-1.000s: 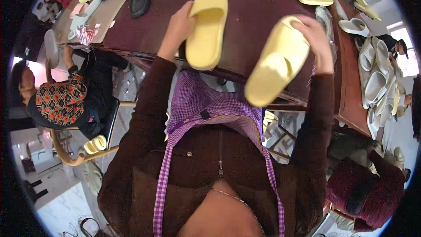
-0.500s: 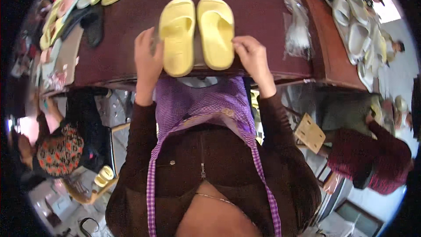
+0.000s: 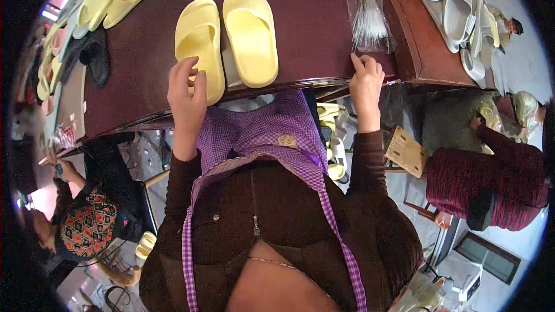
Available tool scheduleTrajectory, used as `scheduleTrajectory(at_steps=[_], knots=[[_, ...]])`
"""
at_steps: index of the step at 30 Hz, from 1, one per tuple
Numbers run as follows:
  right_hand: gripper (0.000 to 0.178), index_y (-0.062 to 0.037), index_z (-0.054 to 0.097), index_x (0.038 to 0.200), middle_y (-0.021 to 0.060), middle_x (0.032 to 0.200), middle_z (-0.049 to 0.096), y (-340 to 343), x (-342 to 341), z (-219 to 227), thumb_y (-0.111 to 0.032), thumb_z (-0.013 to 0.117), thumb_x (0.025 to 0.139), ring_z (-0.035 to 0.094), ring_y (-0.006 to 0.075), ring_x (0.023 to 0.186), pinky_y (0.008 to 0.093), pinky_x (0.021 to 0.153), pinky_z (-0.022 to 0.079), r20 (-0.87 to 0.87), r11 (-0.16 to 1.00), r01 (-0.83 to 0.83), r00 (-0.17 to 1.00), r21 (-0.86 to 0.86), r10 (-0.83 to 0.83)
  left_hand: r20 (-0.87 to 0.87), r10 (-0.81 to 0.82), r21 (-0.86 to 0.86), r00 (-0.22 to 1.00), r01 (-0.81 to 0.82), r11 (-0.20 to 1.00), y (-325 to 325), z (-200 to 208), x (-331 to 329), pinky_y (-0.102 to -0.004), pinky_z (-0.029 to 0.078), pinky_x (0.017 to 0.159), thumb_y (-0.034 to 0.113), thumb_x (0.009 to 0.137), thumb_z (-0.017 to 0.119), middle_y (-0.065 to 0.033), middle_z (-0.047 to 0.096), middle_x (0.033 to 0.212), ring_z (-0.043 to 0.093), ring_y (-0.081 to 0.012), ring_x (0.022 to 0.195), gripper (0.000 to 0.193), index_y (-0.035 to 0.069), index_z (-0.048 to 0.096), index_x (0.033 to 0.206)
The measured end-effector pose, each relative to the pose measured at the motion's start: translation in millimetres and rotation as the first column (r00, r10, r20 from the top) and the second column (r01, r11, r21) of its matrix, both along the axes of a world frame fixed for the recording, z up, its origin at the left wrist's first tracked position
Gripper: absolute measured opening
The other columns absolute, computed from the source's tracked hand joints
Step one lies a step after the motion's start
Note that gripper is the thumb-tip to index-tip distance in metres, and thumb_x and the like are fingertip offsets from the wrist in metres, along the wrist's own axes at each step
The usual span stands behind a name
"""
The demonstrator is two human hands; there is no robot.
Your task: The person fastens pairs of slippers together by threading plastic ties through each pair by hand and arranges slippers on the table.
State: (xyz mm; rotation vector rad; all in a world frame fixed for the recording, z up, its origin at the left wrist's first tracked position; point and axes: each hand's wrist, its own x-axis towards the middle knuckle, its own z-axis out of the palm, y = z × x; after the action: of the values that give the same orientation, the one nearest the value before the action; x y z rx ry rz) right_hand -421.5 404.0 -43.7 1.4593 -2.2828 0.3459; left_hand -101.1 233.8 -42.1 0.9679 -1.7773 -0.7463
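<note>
Two pale yellow slippers lie side by side on the dark red tabletop (image 3: 312, 29), toes pointing away from me. My left hand (image 3: 188, 95) is at the heel of the left slipper (image 3: 198, 34), its fingers loosely bent and the thumb apart, gripping nothing. The right slipper (image 3: 251, 37) stands free of both hands. Over at the table's front edge, my right hand (image 3: 367, 84) is open with its fingers partly spread. Its fingertips are just below a clear plastic bag (image 3: 370, 29) of thin white strips; whether they touch it I cannot tell.
More yellow slippers (image 3: 134, 0) and a black slipper (image 3: 95, 60) are piled along the left side. Grey slippers (image 3: 458, 17) cover the reddish-brown table at right. A wooden stool (image 3: 406, 155) stands right of me. Co-workers sit at left (image 3: 89, 225) and right (image 3: 485, 190).
My right hand has left the right slipper and moved right, to beside the plastic bag. My left hand is at the left slipper's heel. The whole view has shifted.
</note>
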Motion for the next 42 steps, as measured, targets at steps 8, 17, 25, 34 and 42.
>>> scheduleTrajectory(at_steps=[8,17,25,34,42], knots=[[0.033,-0.0084,0.063,0.103,0.0054,0.100,0.056,9,26,-9,0.000,0.059,0.071,0.052,0.0251,0.092,0.0375,0.079,0.039,0.022,0.986,-0.108,0.994,-0.124,0.111,0.017,-0.034,-0.001,0.999,0.034,0.999,1,5,-6,-0.0264,0.048,0.065,0.001,0.081,0.056,-0.0115,0.058,0.107,0.059,-0.0172,0.082,0.025,0.001,0.059,0.106],[0.019,-0.0071,0.059,0.086,0.0071,0.094,0.061,20,22,-20,0.002,0.065,0.070,0.056,0.0252,0.087,0.0369,0.079,0.042,0.111,0.910,-0.279,0.939,-0.307,0.325,0.003,-0.187,-0.057,0.982,0.187,0.981,27,5,-36,-0.0262,0.048,0.067,0.000,0.081,0.055,-0.0113,0.058,0.107,0.059,-0.0177,0.083,0.024,0.001,0.059,0.105],[0.012,-0.0042,0.053,0.085,0.0144,0.086,0.065,22,77,33,-0.001,0.062,0.079,0.062,0.0248,0.075,0.0348,0.067,0.049,0.364,0.618,-0.560,0.505,-0.552,0.783,-0.216,-0.738,0.037,0.639,0.761,0.648,52,21,-92,-0.0261,0.048,0.070,0.002,0.083,0.056,-0.0098,0.060,0.106,0.059,-0.0141,0.083,0.022,0.000,0.059,0.104],[0.013,-0.0076,0.047,0.086,0.0074,0.068,0.056,40,60,94,-0.017,0.055,0.090,0.051,0.0185,0.057,0.0325,0.051,0.042,0.319,0.315,-0.155,-0.007,-0.937,0.948,-0.384,-0.826,0.299,0.413,0.902,0.312,62,18,-96,-0.0256,0.047,0.070,0.005,0.082,0.059,-0.0059,0.064,0.087,0.059,-0.0140,0.077,0.013,0.000,0.063,0.093],[0.008,-0.0031,0.053,0.094,-0.0011,0.060,0.041,30,18,124,-0.006,0.053,0.087,0.037,0.0109,0.051,0.0267,0.048,0.035,0.092,0.118,0.115,-0.210,-0.986,0.973,0.024,-0.625,-0.383,0.781,0.584,0.716,61,71,-58,-0.0316,0.046,0.058,0.002,0.070,0.067,-0.0085,0.058,0.074,0.056,-0.0239,0.066,0.011,0.002,0.062,0.080]])
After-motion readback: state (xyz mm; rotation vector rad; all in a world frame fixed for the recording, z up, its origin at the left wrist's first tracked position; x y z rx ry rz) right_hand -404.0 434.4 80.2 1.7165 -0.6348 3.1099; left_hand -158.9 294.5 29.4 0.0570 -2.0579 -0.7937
